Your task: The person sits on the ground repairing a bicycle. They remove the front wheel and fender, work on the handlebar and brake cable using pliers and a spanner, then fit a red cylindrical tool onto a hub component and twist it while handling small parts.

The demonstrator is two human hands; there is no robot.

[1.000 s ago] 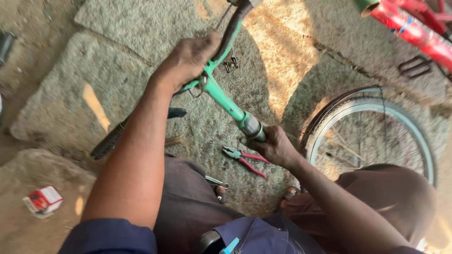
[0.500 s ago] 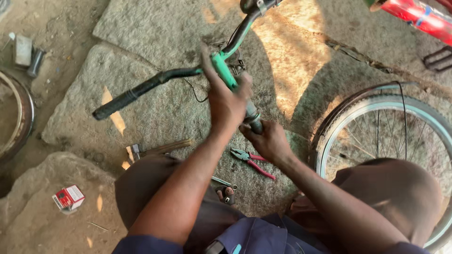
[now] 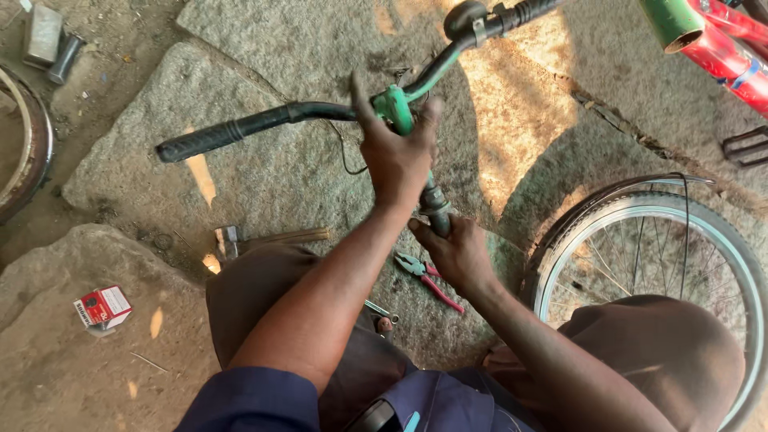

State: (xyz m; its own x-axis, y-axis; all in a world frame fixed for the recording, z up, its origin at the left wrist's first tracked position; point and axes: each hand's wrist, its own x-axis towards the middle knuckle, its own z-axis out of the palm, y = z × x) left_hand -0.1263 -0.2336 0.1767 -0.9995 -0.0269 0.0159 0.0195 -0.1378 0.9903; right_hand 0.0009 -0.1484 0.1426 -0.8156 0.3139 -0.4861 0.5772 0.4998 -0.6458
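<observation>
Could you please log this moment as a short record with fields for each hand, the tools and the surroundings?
left hand: grips green stem of handlebar
right hand: holds stem's lower end
pliers: red-handled, on stone beside right hand
hammer: on stone by the knee
wheel: lying flat, right
small box: red and white, lower left

Single head view, steeply downward and close over the stone ground (image 3: 264, 184).
</observation>
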